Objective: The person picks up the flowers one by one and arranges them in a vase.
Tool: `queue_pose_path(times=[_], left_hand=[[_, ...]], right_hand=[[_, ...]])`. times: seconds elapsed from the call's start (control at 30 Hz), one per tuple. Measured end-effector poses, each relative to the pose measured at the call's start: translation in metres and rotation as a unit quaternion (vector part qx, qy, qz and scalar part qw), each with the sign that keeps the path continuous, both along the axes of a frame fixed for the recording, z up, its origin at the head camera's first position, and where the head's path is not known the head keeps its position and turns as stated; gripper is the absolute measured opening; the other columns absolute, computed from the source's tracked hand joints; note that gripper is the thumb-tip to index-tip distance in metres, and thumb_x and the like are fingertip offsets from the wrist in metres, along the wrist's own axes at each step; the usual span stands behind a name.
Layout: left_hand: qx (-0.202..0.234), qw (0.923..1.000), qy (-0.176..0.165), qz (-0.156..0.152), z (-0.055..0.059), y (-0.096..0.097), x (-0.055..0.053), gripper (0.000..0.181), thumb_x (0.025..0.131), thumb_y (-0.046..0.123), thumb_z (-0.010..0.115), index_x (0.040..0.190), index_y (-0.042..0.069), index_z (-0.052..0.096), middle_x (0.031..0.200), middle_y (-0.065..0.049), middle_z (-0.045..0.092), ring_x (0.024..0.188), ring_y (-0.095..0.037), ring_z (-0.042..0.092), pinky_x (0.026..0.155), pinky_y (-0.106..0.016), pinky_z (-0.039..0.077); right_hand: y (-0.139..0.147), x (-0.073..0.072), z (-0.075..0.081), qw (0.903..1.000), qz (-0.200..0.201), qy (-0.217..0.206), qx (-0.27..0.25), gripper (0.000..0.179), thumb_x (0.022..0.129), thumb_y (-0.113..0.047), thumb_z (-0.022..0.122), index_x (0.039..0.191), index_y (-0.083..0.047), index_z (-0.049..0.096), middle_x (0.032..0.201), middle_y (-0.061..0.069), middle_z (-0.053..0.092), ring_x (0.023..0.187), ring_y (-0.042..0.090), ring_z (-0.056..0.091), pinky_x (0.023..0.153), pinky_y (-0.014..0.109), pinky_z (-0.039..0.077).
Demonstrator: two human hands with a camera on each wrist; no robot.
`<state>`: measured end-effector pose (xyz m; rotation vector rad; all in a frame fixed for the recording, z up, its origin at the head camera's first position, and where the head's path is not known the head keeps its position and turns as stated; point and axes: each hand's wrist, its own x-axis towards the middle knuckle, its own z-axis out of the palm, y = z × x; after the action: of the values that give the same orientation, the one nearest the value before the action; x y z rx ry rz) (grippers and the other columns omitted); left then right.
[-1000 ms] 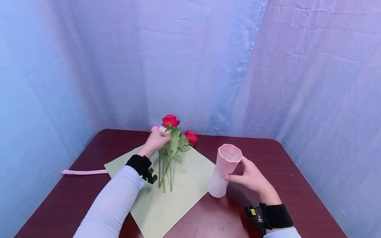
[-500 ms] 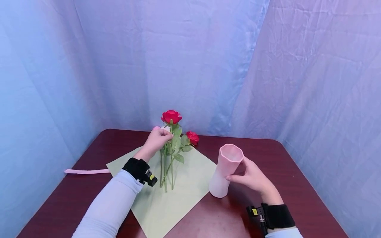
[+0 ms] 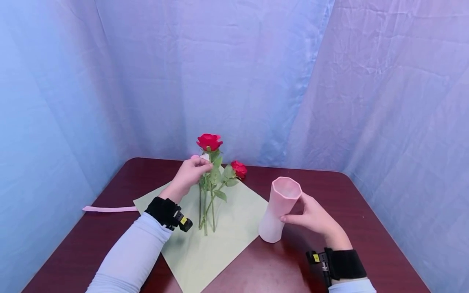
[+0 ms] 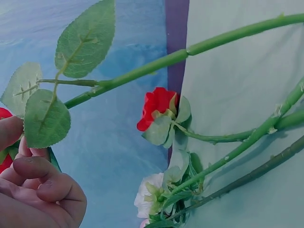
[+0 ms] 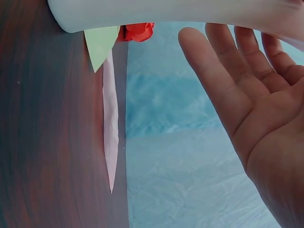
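My left hand pinches a red rose high on its stem, just under the bloom. In the left wrist view the rose's green stem runs above the other stems, with leaves beside my fingertips. Below it, a second red rose, a white flower and a pink flower lie on pale green wrapping paper. My right hand holds a pink-and-white vase from its right side, thumb in front and fingers behind. The vase stands on the table, its mouth up.
A pink ribbon sticks out from the paper's left corner. The dark red wooden table has rounded far corners, and a pale blue-purple curtain hangs behind and at both sides.
The pinched red rose has risen, its bloom now higher above the other flowers, and my left hand has lifted slightly with it. My right hand keeps its hold on the vase.
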<state>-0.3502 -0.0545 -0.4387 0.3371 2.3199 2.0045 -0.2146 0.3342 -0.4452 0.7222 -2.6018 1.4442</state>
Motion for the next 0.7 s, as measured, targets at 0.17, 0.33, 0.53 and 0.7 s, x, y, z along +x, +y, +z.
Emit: queue_pose_path(times=[0.17, 0.33, 0.53, 0.7], left_hand=[[0.035, 0.9991, -0.021, -0.01, 0.002, -0.005, 0.002, 0.024, 0.097, 0.024, 0.071, 0.108, 0.003, 0.069, 0.092, -0.003, 0.055, 0.061, -0.013, 0.037, 0.057, -0.027, 0.035], [0.069, 0.9968, -0.038, -0.013, 0.003, -0.009, 0.009, 0.023, 0.099, 0.02, 0.069, 0.111, 0.001, 0.065, 0.089, -0.004, 0.051, 0.057, -0.014, 0.033, 0.055, -0.027, 0.031], [0.106, 0.9936, -0.038, -0.013, 0.004, -0.011, 0.016, 0.026, 0.098, 0.022, 0.07, 0.112, 0.001, 0.065, 0.081, -0.001, 0.058, 0.053, -0.012, 0.031, 0.053, -0.026, 0.03], [0.132, 0.9907, -0.033, -0.005, 0.004, -0.011, 0.022, 0.027, 0.098, 0.024, 0.071, 0.107, -0.001, 0.067, 0.066, 0.002, 0.043, 0.052, -0.011, 0.03, 0.052, -0.026, 0.03]], right_hand=[[0.0, -0.001, 0.002, 0.9999, -0.009, -0.01, 0.003, 0.071, 0.076, -0.015, 0.092, 0.136, -0.015, 0.056, 0.121, 0.005, 0.067, 0.107, 0.022, 0.067, 0.087, 0.036, 0.056], [0.001, -0.001, 0.001, 0.9997, -0.008, -0.002, 0.022, 0.07, 0.076, -0.018, 0.092, 0.137, -0.016, 0.056, 0.122, 0.003, 0.067, 0.11, 0.02, 0.064, 0.091, 0.036, 0.054], [0.003, 0.0, 0.001, 0.9999, 0.002, -0.011, 0.004, 0.066, 0.077, -0.014, 0.091, 0.134, -0.016, 0.057, 0.118, 0.005, 0.069, 0.102, 0.024, 0.069, 0.083, 0.04, 0.058], [0.003, 0.001, 0.002, 0.9999, 0.0, -0.011, -0.001, 0.066, 0.077, -0.013, 0.091, 0.135, -0.017, 0.057, 0.119, 0.005, 0.068, 0.103, 0.024, 0.069, 0.082, 0.038, 0.058]])
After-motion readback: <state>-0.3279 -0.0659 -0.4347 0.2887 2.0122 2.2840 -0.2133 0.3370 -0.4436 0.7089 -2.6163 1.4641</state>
